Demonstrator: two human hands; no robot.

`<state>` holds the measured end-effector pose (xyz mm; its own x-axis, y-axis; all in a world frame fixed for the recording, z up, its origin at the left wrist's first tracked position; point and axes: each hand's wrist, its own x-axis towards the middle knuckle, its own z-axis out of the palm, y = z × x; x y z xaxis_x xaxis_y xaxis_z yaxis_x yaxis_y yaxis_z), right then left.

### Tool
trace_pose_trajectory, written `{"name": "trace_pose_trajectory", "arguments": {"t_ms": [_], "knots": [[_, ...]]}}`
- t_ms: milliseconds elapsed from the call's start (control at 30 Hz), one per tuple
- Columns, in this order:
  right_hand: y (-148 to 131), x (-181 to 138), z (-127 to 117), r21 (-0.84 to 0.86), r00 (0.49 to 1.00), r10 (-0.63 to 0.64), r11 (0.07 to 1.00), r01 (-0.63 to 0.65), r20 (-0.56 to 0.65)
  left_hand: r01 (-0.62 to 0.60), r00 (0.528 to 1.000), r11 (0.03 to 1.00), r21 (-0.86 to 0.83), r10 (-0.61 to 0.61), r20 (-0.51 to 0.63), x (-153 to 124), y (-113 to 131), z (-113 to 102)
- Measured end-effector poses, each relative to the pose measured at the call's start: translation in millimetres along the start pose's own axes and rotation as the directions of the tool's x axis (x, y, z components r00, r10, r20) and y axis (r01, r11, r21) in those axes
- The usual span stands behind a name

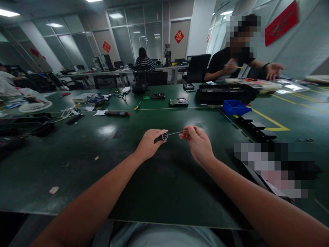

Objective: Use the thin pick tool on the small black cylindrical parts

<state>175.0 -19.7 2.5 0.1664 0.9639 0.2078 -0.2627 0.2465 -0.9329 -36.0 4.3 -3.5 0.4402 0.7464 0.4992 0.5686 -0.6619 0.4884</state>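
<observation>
Above the green table, my left hand (148, 144) pinches a small dark round part (165, 136) with a silver ring-shaped rim between thumb and fingers. Its open end faces me. My right hand (199, 142) is closed on a thin screwdriver (174, 133), of which a slim metal shaft and a bit of reddish handle show. The shaft points left, and its tip is at the rim of the round part. Whether the tip touches inside cannot be made out. Most of the handle is hidden by my right fingers.
Hard drives (178, 102) lie ahead, near a yellow-and-black tool (137, 106) and a dark cylindrical tool (117, 113). At right are a blue bin (235, 107), a black case (226, 93) and black blocks (257, 128). A co-worker (231, 63) sits across the table (123, 185).
</observation>
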Motion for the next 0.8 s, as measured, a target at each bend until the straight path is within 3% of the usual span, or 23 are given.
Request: {"name": "trace_pose_trajectory", "arguments": {"t_ms": [100, 233, 433, 667, 800], "knots": [[1.1, 3.7, -2.1, 0.061, 0.996, 0.085, 0.995, -0.083, -0.029, -0.031, 0.999, 0.998, 0.061, 0.029, 0.035, 1.1, -5.2, -4.2], [1.5, 3.1, -4.9, -0.102, 0.995, 0.007, 0.995, -0.018, -0.101, 0.008, 0.998, 0.997, 0.079, -0.012, 0.054, -0.1, -10.0, -3.3], [1.4, -2.3, -3.1, -0.267, 0.992, -0.123, 0.956, 0.123, 0.015, 0.049, 0.995, 0.996, 0.077, -0.056, 0.083, -1.3, -6.0, -0.9], [2.7, -3.0, -3.8, -0.345, 0.983, -0.181, 0.921, 0.181, 0.033, 0.076, 0.99, 0.994, 0.079, -0.084, 0.111, -2.6, -4.6, 2.6], [-8.8, -8.7, -1.1, -0.519, 0.976, -0.211, 0.83, 0.205, 0.048, 0.054, 0.992, 0.996, 0.075, -0.062, 0.108, -3.4, -6.8, 3.9]]}}
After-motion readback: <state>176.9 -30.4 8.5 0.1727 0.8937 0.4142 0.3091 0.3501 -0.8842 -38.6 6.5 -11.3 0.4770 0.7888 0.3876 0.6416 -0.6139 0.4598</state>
